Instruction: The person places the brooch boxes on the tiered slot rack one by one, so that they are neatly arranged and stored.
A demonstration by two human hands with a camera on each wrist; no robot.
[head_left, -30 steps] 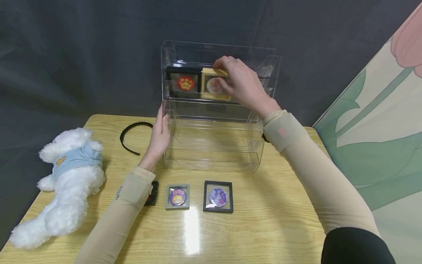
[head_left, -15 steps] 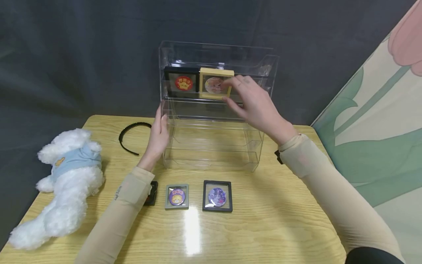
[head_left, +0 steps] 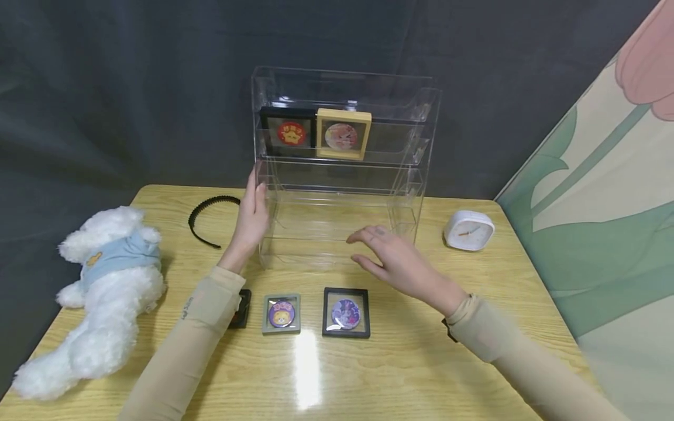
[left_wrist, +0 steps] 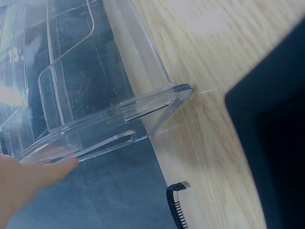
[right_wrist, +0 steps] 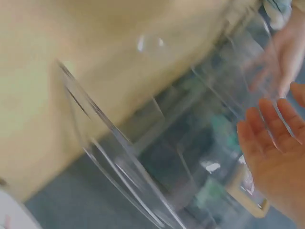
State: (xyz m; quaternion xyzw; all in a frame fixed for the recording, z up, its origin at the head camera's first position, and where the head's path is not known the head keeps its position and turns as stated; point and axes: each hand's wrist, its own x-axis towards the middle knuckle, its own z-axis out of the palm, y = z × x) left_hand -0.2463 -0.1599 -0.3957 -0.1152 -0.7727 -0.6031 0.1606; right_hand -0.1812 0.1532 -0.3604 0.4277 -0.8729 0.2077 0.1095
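A clear plastic tiered display rack [head_left: 337, 175] stands at the back of the table. My left hand [head_left: 253, 222] rests against its left side, fingers straight; its thumb [left_wrist: 57, 171] lies along the clear side panel in the left wrist view. My right hand [head_left: 397, 260] hovers before the rack's lower tiers with relaxed fingers, holding nothing. On the upper tier a black frame with a red star badge [head_left: 289, 133] stands beside a yellow frame with a pink round badge [head_left: 342, 135]. A black frame with a purple badge [head_left: 346, 313] lies on the table below the right hand.
A grey-green frame [head_left: 281, 314] lies left of the purple-badge frame. Another black frame [head_left: 242, 310] is partly hidden by the left sleeve. A white plush toy [head_left: 110, 292] and a black headband [head_left: 202, 213] are at left, a white clock [head_left: 470, 231] at right.
My right hand has let go of the yellow frame on the upper tier and moved down and toward me, uncovering the clock. My left hand has stayed at the rack's side.
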